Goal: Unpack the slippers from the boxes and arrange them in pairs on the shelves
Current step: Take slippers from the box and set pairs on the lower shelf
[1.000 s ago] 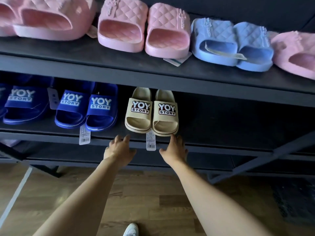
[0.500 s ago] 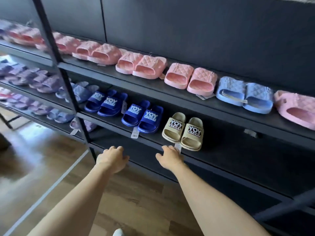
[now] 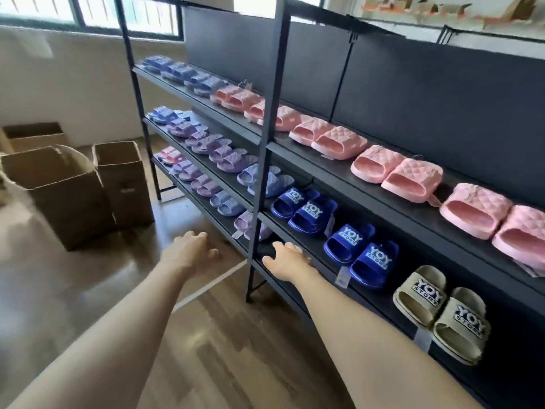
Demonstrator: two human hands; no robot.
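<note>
Wooden floor (image 3: 221, 335) lies under two bare forearms reaching forward. The left hand (image 3: 188, 252) hangs over the floor, fingers loosely spread, holding nothing. The right hand (image 3: 287, 261), likewise relaxed and empty, is close to the front of the dark metal shelves (image 3: 265, 143), just right of an upright post; whether it touches them I cannot tell. On the middle shelf, near right, sits a beige slipper pair (image 3: 439, 314), with two dark blue pairs (image 3: 361, 255) further left. Pink quilted slippers (image 3: 398, 172) line the top shelf. Far left, open cardboard boxes (image 3: 59, 187) stand on the floor
</note>
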